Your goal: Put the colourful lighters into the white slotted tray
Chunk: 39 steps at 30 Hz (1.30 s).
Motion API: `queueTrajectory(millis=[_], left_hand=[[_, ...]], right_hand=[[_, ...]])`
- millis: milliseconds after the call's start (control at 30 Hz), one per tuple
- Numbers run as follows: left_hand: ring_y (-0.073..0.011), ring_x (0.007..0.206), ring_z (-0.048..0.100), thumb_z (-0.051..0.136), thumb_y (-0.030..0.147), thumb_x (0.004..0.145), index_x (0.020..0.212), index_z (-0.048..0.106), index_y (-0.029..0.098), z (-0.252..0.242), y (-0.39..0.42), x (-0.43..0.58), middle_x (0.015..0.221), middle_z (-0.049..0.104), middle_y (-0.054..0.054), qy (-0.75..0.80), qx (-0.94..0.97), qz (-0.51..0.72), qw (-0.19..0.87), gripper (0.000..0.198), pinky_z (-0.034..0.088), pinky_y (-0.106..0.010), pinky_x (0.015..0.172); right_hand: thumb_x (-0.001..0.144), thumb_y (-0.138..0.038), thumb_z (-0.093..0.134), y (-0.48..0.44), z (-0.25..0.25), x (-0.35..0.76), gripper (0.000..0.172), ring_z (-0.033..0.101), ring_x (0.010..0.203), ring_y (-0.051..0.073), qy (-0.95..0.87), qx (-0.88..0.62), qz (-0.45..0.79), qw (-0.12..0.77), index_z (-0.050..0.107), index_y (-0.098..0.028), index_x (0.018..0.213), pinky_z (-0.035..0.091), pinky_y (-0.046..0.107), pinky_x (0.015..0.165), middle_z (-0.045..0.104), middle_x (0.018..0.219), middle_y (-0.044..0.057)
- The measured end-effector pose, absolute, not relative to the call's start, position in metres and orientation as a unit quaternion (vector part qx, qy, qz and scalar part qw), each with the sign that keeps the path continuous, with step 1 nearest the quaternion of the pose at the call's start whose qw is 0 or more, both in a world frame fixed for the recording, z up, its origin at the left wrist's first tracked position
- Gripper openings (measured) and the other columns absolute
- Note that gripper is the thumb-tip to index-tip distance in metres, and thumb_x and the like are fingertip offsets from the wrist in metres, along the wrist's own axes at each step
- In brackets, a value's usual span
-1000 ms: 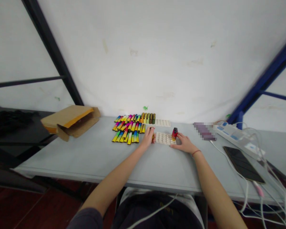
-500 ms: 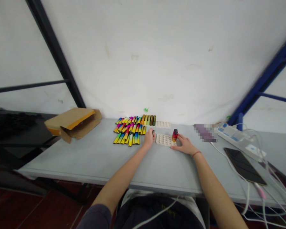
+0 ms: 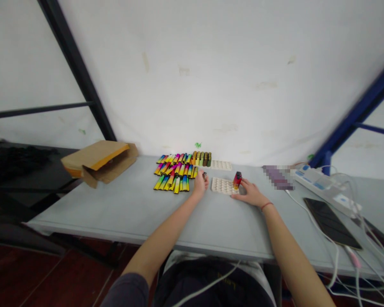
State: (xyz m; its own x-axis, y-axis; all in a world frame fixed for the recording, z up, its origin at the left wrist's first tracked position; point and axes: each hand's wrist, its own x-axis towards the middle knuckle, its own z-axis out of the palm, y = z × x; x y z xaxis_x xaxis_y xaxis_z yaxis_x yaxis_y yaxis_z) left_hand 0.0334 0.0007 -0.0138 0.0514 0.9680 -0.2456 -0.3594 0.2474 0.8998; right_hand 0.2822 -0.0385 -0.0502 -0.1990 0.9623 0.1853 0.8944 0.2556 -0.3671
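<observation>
My left hand (image 3: 200, 184) is closed around a small lighter (image 3: 205, 175) whose dark top pokes out above the fingers, just left of a white pocketed tray (image 3: 222, 186). My right hand (image 3: 250, 192) rests at the tray's right end, fingers touching a red-and-yellow lighter (image 3: 237, 180) that stands upright in the tray. A heap of rainbow-coloured lighters (image 3: 175, 171) lies on the grey table (image 3: 141, 209) left of my left hand. A row of upright lighters (image 3: 202, 158) stands behind it, beside a second white tray (image 3: 221, 165).
An open cardboard box (image 3: 97, 162) lies at the table's left end. To the right are a blurred purple object (image 3: 278, 177), a white power strip (image 3: 320, 182) with tangled cables, and a dark phone (image 3: 332, 222). A white wall rises right behind the table.
My left hand has lifted a lighter from beside the heap and turned it upright in its fingers. My right hand has stayed by the standing lighter. The camera has shifted slightly.
</observation>
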Motion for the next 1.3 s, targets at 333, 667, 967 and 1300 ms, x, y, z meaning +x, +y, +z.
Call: queueTrajectory(millis=[333, 667, 967, 1300], left_hand=[[-0.0069, 0.034, 0.016, 0.03, 0.038, 0.095, 0.054, 0.035, 0.022, -0.014, 0.002, 0.03, 0.039, 0.022, 0.007, 0.451, 0.353, 0.496, 0.652, 0.044, 0.013, -0.019, 0.038], [-0.0094, 0.051, 0.047, 0.049, 0.042, 0.093, 0.091, 0.05, 0.022, -0.027, -0.008, 0.033, 0.061, 0.051, 0.006, 0.365, 0.605, 0.524, 0.475, 0.021, 0.04, -0.021, 0.053], [-0.0203, 0.098, 0.066, 0.058, 0.034, 0.092, 0.109, 0.067, 0.018, -0.021, -0.016, 0.061, 0.109, 0.069, -0.01, 0.273, 0.769, 0.475, 0.329, 0.026, 0.054, -0.034, 0.089], [-0.0197, 0.099, 0.068, 0.061, 0.026, 0.092, 0.116, 0.068, 0.02, -0.031, -0.01, 0.07, 0.114, 0.072, -0.008, 0.313, 0.82, 0.381, 0.291, 0.026, 0.053, -0.034, 0.095]], right_hand=[[0.07, -0.061, 0.078, -0.035, -0.052, 0.281, 0.066, 0.059, 0.125, 0.037, -0.773, -0.578, 0.076, 0.25, 0.067, -0.023, 0.124, 0.044, 0.051, 0.108, 0.065, 0.133, 0.015], [0.073, -0.053, 0.077, -0.034, -0.046, 0.264, 0.06, 0.063, 0.118, 0.036, -0.788, -0.539, 0.088, 0.285, 0.07, -0.014, 0.118, 0.047, 0.049, 0.107, 0.07, 0.124, 0.019], [0.073, -0.048, 0.078, -0.033, -0.042, 0.259, 0.055, 0.066, 0.11, 0.035, -0.803, -0.521, 0.082, 0.279, 0.07, -0.014, 0.116, 0.052, 0.046, 0.098, 0.072, 0.116, 0.017], [0.073, -0.049, 0.078, -0.033, -0.043, 0.258, 0.054, 0.067, 0.11, 0.034, -0.8, -0.528, 0.085, 0.273, 0.07, -0.014, 0.114, 0.051, 0.047, 0.1, 0.072, 0.116, 0.018]])
